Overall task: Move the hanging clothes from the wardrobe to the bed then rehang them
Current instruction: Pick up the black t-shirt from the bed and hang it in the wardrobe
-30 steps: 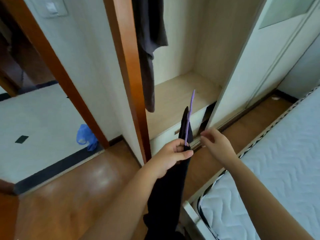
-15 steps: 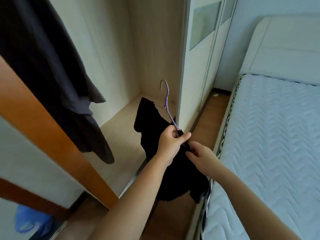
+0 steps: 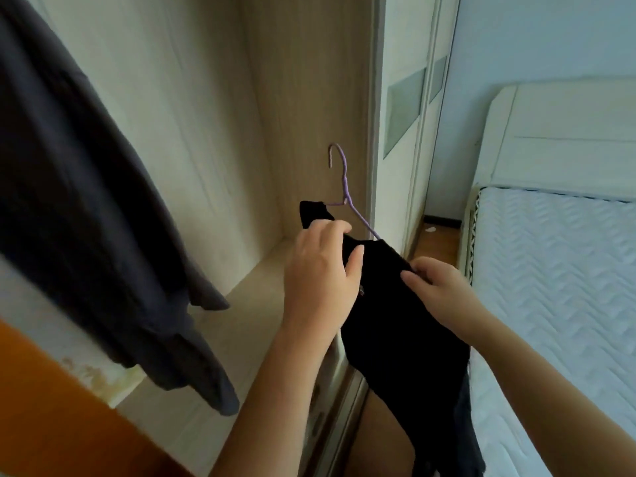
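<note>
At the wardrobe point(image 3: 206, 132), black garment point(image 3: 395, 321) between fingers point(image 3: 327, 232)

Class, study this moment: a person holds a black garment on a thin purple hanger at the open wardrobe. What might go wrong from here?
1. The black garment sits bunched on the thin purple hanger, one arm partly bare; it may slide off, as the left hand and right hand appear to grip cloth.
2. The hanger's free hook may snag the dark grey garment hanging to the left when raised.
</note>
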Available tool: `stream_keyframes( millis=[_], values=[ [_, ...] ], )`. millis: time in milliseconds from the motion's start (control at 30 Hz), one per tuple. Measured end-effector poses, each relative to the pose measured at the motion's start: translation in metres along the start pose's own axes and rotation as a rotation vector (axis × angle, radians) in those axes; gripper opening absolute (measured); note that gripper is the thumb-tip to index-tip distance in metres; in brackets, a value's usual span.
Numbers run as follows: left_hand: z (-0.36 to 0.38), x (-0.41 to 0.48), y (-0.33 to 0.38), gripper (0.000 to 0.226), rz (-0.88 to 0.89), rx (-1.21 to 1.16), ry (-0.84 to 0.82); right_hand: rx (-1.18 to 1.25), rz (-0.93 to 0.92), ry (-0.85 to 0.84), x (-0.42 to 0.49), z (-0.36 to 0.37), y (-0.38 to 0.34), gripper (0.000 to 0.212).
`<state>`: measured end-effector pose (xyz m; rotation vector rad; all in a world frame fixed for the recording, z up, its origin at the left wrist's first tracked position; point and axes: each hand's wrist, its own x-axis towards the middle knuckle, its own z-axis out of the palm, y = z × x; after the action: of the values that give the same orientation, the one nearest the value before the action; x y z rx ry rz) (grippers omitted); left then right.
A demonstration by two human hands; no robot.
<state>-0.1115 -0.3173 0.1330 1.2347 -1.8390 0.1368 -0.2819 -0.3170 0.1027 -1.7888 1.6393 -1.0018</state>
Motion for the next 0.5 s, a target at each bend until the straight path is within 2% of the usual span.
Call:
stream_keyframes(
  millis=[200, 500],
  values=[
    [-0.014, 0.040, -0.031, 0.022, 0.043, 0.219, 0.211, 0.095, -0.115, -0.076, 0.072, -0.006, -0.029, 0.021],
    [-0.026, 0.113, -0.039, 0.018, 0.037, 0.507, 0.483, 0.022, -0.558, -0.222, 0.202, -0.017, -0.078, 0.026]
  ],
)
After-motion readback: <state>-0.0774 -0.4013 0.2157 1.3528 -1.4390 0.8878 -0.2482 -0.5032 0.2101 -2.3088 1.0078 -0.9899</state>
